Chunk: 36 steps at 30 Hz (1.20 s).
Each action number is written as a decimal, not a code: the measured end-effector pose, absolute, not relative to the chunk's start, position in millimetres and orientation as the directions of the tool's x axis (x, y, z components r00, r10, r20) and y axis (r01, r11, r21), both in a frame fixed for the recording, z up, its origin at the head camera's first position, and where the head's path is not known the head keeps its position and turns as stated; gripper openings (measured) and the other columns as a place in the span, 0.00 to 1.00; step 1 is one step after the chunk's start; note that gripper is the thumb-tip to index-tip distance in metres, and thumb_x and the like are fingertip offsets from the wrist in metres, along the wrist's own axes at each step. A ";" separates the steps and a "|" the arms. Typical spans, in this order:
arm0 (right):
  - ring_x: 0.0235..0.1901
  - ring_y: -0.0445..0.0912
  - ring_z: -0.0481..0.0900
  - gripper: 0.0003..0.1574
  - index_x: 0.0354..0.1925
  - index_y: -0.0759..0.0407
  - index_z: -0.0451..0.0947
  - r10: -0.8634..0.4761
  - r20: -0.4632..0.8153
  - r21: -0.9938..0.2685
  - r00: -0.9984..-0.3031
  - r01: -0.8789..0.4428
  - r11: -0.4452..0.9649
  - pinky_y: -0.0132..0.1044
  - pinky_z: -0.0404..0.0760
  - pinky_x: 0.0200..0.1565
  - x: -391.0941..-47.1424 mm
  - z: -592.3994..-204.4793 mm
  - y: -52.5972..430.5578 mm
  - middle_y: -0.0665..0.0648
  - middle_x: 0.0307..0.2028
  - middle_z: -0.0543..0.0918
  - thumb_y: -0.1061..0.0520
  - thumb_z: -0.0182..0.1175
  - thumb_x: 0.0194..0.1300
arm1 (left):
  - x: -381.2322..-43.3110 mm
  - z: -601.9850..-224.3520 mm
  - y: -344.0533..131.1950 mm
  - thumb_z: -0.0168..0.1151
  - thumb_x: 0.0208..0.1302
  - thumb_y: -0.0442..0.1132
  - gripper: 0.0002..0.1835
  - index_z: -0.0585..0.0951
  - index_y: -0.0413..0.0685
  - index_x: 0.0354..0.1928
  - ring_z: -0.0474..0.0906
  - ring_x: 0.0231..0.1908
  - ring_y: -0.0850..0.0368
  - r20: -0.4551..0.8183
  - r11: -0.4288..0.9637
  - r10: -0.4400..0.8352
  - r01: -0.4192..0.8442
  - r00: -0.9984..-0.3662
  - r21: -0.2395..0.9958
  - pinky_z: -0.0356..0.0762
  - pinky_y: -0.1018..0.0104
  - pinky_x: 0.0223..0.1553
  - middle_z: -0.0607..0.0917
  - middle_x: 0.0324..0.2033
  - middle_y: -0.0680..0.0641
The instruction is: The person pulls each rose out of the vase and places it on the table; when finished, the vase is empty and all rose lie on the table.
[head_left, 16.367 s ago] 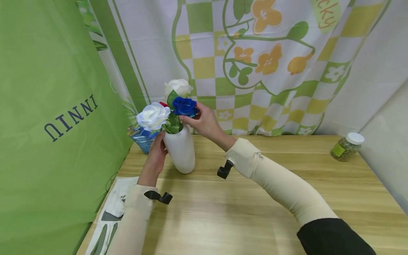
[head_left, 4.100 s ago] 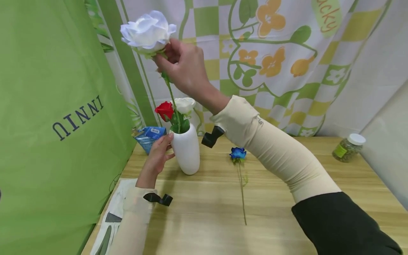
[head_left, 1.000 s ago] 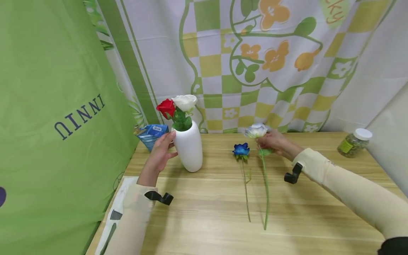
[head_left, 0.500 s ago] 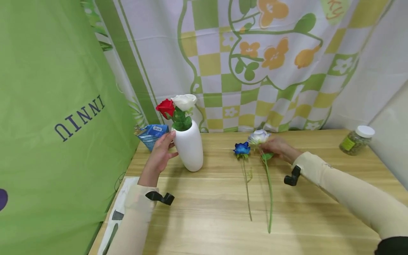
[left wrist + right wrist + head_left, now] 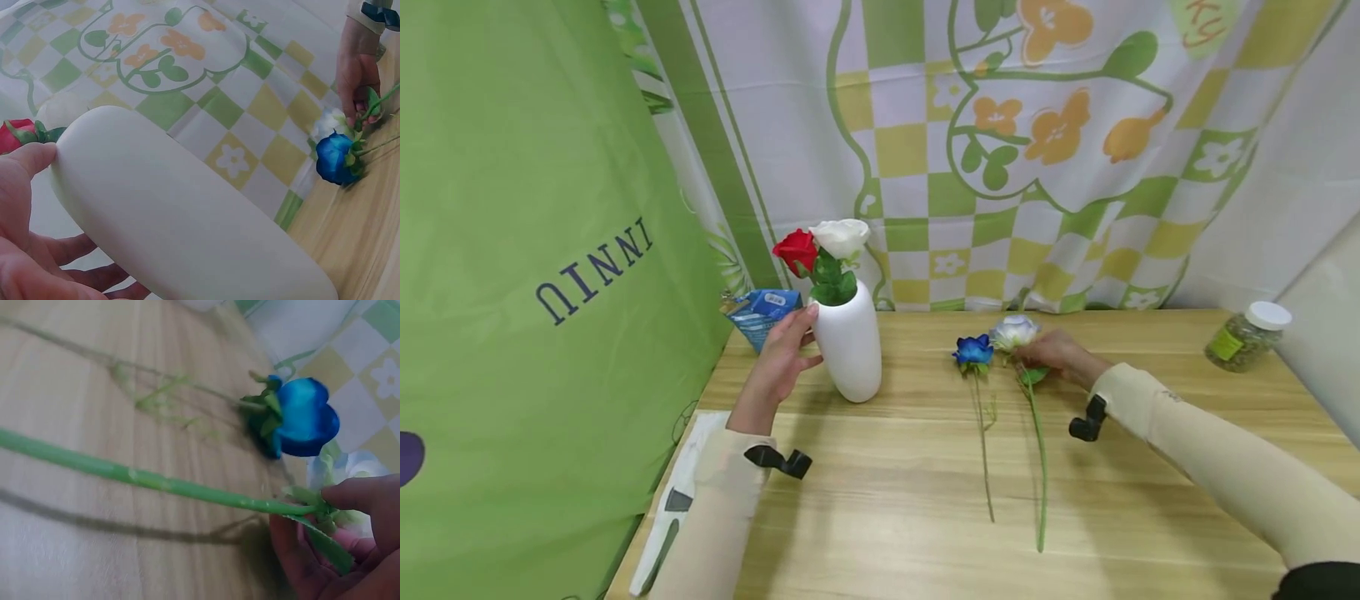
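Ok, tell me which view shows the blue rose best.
The head view: the blue rose appears whole, bloom to stem tip. The right wrist view shows its bloom larger but crops the stem; the left wrist view shows the bloom and a short stem section.

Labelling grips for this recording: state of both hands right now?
Left hand: holding the white vase near the top.
Right hand: pinching the pale flower near the top.

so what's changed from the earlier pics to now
The blue rose came out of the vase, went right and was let go on the table. The pale lilac rose followed, right and down beside it, now in the right hand. The left hand stays on the vase; the red rose and white rose remain in it.
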State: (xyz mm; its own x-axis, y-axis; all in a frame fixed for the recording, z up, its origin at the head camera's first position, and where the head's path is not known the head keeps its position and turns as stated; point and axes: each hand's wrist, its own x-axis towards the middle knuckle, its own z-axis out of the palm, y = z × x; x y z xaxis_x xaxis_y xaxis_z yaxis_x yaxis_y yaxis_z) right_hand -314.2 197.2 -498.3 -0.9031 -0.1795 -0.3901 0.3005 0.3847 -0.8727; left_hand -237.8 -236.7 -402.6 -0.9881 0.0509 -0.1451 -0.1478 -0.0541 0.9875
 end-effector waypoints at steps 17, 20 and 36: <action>0.15 0.40 0.69 0.21 0.13 0.57 0.80 -0.198 -0.208 -0.554 -0.958 -0.052 0.831 0.31 0.69 0.22 -313.4 -497.1 192.6 0.44 0.10 0.74 0.53 0.61 0.60 | -238.2 -402.4 -237.9 0.53 0.73 0.57 0.36 0.61 0.45 0.75 0.63 0.71 0.40 -0.153 -0.061 0.060 -0.157 -0.986 0.986 0.64 0.32 0.67 0.63 0.74 0.42; 0.14 0.39 0.67 0.21 0.11 0.56 0.79 -0.226 -0.197 -0.537 -0.954 -0.088 0.839 0.31 0.67 0.22 -313.6 -493.2 194.2 0.43 0.08 0.71 0.54 0.59 0.59 | -237.6 -401.6 -237.5 0.53 0.73 0.57 0.36 0.61 0.44 0.75 0.63 0.71 0.40 -0.154 -0.062 0.062 -0.157 -0.986 0.986 0.64 0.31 0.67 0.63 0.74 0.42; 0.13 0.39 0.68 0.22 0.15 0.58 0.75 -0.355 -0.101 -0.460 -0.929 -0.273 0.845 0.33 0.69 0.20 -307.8 -448.3 190.3 0.51 0.11 0.74 0.54 0.57 0.66 | -237.5 -401.1 -236.6 0.51 0.74 0.55 0.35 0.61 0.43 0.75 0.63 0.71 0.39 -0.153 -0.067 0.062 -0.157 -0.986 0.985 0.64 0.31 0.67 0.64 0.73 0.40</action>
